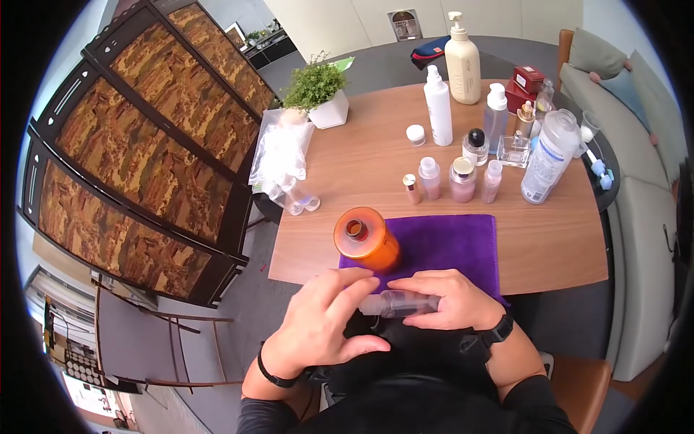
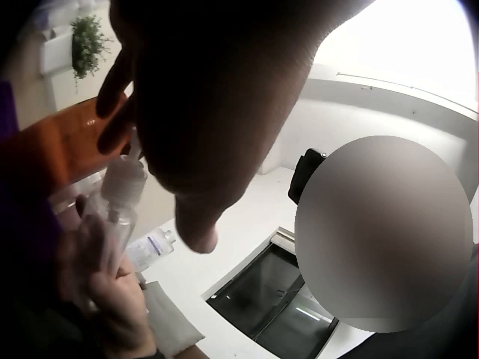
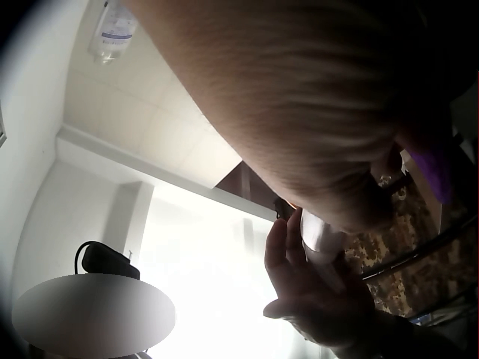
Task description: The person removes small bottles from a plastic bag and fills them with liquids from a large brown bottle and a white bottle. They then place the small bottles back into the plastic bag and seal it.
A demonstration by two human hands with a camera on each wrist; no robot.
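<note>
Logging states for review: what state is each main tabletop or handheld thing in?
Small bottle: gripped by right hand, tilted, top on
Amber bottle: upright, uncapped
Cloth: spread out
Beige bottle: upright, pump on
White bottle: upright, top on
White jar: lid on
Red boxes: stacked
Plant: potted
Labelled bottle: standing, cap unclear

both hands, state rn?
Left hand: open, at the top of the clear bottle; contact can't be told.
Right hand: closed, holding that clear bottle.
</note>
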